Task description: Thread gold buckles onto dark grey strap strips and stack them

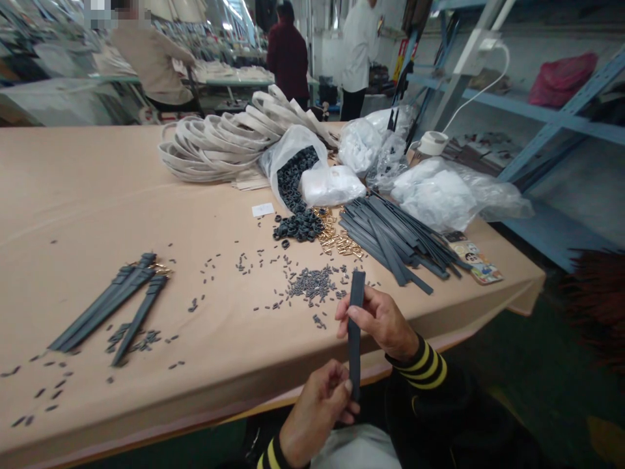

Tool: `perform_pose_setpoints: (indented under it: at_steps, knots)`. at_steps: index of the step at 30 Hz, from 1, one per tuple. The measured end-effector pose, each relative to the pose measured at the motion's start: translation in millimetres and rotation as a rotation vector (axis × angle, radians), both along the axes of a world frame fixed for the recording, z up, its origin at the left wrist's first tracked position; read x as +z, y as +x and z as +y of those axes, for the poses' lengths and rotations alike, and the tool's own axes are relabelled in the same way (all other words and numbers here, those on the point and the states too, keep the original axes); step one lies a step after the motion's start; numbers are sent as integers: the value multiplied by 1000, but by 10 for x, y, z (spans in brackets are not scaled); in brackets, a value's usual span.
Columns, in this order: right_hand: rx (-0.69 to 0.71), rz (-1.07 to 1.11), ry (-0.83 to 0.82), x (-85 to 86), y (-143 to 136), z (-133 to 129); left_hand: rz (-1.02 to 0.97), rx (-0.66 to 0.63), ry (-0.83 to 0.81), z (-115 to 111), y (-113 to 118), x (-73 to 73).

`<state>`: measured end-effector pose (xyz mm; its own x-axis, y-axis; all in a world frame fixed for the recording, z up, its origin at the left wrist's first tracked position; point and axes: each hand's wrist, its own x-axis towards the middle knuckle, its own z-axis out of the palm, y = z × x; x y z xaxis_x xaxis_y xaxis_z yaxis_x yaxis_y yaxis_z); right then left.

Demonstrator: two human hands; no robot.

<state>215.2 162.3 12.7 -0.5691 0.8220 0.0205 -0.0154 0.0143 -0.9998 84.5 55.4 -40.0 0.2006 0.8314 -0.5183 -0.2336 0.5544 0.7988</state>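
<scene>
A flat dark grey strap [355,332] stands nearly upright at the table's front edge. My right hand [383,319] pinches its upper part between thumb and fingers, and my left hand [322,400] grips it near the lower end. Just beyond lies a pile of small dark pieces [312,284]. Behind that pile are gold metal buckles [336,238] and dark rings [297,226] spilling from a clear bag [305,140]. A heap of loose dark straps [390,238] lies to the right. Several straps with gold fittings [112,303] rest at the left.
Coiled pale webbing [219,143] and plastic bags [432,192] cover the back of the brown table [97,189]. A patterned card [476,260] lies near the right edge. A blue shelf [517,107] stands at the right. Three people are beyond the table.
</scene>
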Motion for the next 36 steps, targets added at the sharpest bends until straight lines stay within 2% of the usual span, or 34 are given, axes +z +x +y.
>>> perform_pose_setpoints:
  at_steps: [2, 3, 5, 7, 8, 10, 12, 15, 18, 21, 23, 26, 28, 31, 36]
  knots:
    - [-24, -195, 187, -44, -51, -43, 233, 61, 171, 43, -80, 97]
    - [-10, -296, 323, -83, -79, -69, 289, 115, 226, 72, -132, 147]
    - [76, -448, 569, -175, -134, -128, 275, 209, 241, 138, -232, 220]
    - [166, -514, 665, -257, -178, -184, 187, 272, 200, 193, -301, 237]
    - [178, -524, 649, -286, -190, -204, 137, 297, 173, 212, -319, 225]
    - [167, -506, 504, -325, -195, -218, 49, 345, 124, 231, -332, 175]
    - [187, -431, 245, -351, -181, -199, -14, 382, 91, 234, -330, 118]
    - [308, -288, -170, -396, -160, -151, -39, 389, 68, 234, -325, 64]
    - [351, -152, -393, -435, -171, -138, -52, 350, 55, 248, -317, 41]
    - [311, -51, -453, -438, -204, -167, 16, 293, 73, 277, -300, 32]
    - [287, -13, -463, -434, -225, -186, 203, 304, 151, 296, -290, 32]
    - [239, 2, -463, -446, -246, -178, 615, 368, 417, 305, -276, 36]
    - [195, -11, -448, -465, -254, -148, 777, 325, 588, 302, -271, 33]
    - [176, -31, -406, -496, -258, -89, 814, 216, 688, 312, -280, 15]
    - [204, -51, -368, -508, -287, -10, 871, 154, 758, 416, -296, -40]
